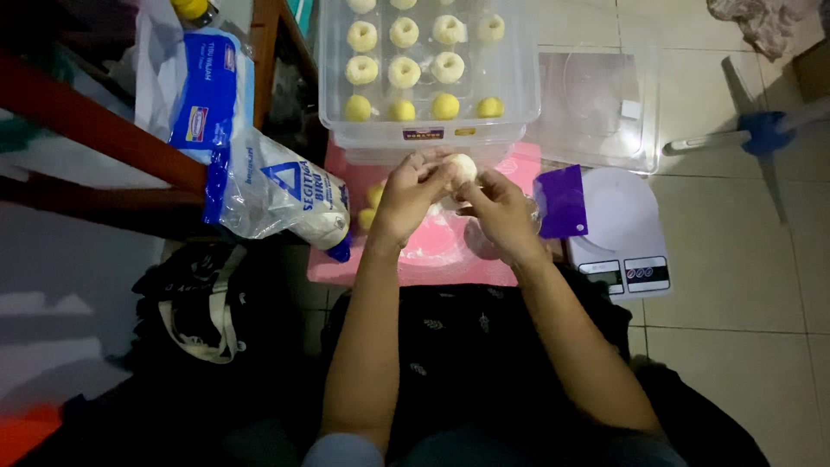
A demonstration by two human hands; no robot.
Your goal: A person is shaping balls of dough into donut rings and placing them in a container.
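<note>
A pale dough ball [462, 168] is held between both hands above a pink board [510, 164] dusted with flour. My left hand [410, 197] cups it from the left, fingers curled on its side. My right hand [501, 212] pinches it from the right and below. Two small yellow filling balls [372, 206] lie on the board just left of my left wrist. Beyond the board stands a clear plastic box [519, 95] with several rows of shaped dough pieces and yellow balls.
A purple scraper [562, 201] leans on a white kitchen scale [624, 233] at the right. A clear lid [596, 104] lies on the tiled floor behind it. Flour bags [272, 190] rest at the left by a wooden table leg [104, 130]. A dark bag [203, 303] sits lower left.
</note>
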